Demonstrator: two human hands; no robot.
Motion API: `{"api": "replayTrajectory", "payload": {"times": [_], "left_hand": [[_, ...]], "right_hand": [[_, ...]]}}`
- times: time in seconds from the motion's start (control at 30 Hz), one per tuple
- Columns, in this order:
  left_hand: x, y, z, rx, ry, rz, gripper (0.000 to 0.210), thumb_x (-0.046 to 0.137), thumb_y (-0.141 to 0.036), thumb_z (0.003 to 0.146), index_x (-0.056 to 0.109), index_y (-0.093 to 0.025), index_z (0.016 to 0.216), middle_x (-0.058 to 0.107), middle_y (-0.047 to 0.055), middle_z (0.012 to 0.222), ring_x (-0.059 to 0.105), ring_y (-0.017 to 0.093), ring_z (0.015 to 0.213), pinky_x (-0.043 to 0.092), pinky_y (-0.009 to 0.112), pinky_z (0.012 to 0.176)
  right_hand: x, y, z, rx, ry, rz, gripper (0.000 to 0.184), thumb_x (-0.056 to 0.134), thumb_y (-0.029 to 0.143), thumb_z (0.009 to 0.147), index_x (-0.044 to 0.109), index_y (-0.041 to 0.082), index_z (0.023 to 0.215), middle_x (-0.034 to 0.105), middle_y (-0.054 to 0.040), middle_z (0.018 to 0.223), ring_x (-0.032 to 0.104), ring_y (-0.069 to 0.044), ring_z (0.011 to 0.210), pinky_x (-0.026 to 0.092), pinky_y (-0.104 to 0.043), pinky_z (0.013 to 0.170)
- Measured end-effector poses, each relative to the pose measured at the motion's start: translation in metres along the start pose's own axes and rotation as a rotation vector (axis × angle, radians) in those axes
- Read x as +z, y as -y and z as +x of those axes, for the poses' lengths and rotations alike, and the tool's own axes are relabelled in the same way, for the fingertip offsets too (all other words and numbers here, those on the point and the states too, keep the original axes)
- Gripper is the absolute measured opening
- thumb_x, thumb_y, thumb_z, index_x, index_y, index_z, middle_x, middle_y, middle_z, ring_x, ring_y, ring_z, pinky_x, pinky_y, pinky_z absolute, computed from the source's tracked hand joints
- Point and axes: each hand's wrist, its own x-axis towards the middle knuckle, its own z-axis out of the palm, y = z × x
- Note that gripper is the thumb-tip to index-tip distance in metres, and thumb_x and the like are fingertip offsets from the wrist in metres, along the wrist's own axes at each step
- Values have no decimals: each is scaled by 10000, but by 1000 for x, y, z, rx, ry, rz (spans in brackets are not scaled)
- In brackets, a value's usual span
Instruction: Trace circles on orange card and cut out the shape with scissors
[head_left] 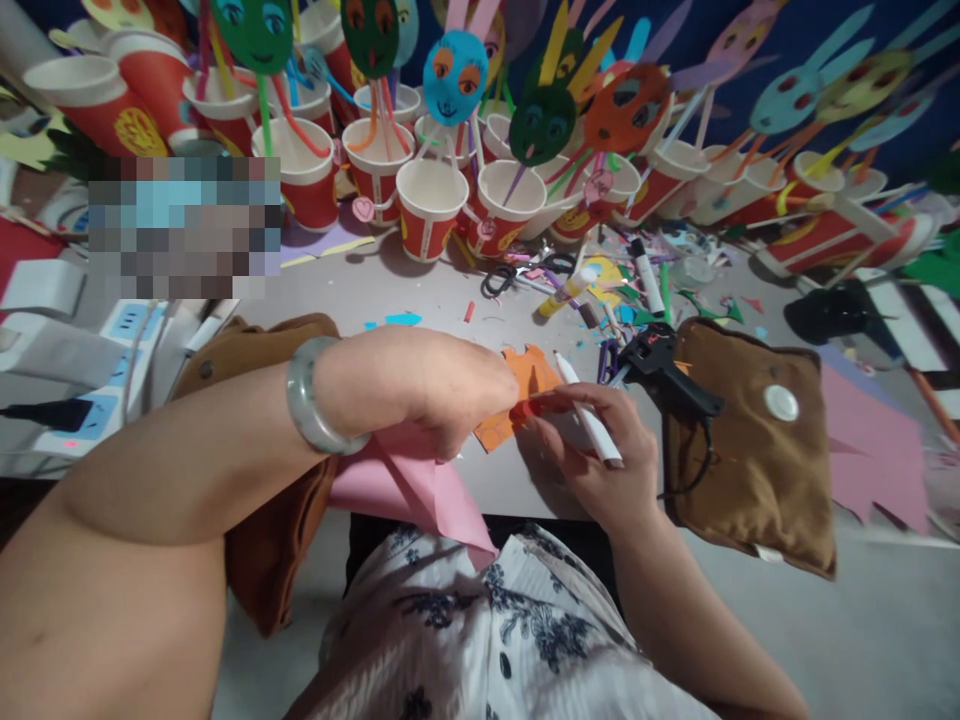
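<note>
My left hand (442, 385), with a pale jade bangle on its wrist, reaches across the table with bent fingers. It grips the left side of a cut piece of orange paper (495, 432), and most of its fingertips are hidden. In my right hand (611, 440) a white marker (598, 436) lies slanted across the fingers. The thumb and fingertips of that hand come together at a small red thing (527, 409) over the orange paper; I cannot make out its kind. Pink paper (420, 490) hangs over the table edge below my left wrist.
Behind stand several red-and-white paper cups (433, 205) with paper faces. A black glue gun (667, 370) rests against a brown cushion (750, 450) on the right. Scissors (499, 280), a glue stick (566, 292) and scraps lie ahead. A power strip (131, 335) sits left.
</note>
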Motion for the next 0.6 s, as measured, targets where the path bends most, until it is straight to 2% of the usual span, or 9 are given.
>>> {"api": "replayTrajectory", "payload": {"times": [0.13, 0.3, 0.47, 0.6], "left_hand": [[-2, -2, -2, -17, -7, 22, 205, 665, -123, 642, 756, -183, 814, 674, 56, 715, 571, 198, 655, 442, 311, 615], [-3, -3, -2, -32, -4, -1, 191, 659, -100, 634, 753, -176, 782, 657, 56, 686, 580, 207, 660, 452, 327, 647], [-1, -2, -1, -6, -7, 30, 239, 657, -117, 649, 761, -173, 857, 676, 65, 738, 581, 214, 680, 449, 329, 643], [-2, -2, -1, 2, 6, 41, 207, 663, -128, 659, 746, -180, 842, 666, 53, 730, 575, 201, 681, 441, 312, 646]], "right_hand": [[0, 1, 1, 4, 11, -6, 228, 765, 323, 843, 628, 266, 1016, 768, -46, 923, 712, -251, 857, 511, -443, 835], [0, 2, 1, 5, 13, 12, 225, 757, 327, 850, 623, 272, 1023, 767, -40, 929, 718, -250, 856, 508, -449, 842], [1, 1, 1, -9, -4, 9, 229, 769, 316, 843, 628, 268, 1017, 763, -30, 915, 713, -236, 836, 503, -439, 849], [1, 0, 1, 0, 4, 6, 224, 763, 330, 845, 632, 269, 1017, 759, -30, 899, 709, -241, 841, 508, -434, 833]]}}
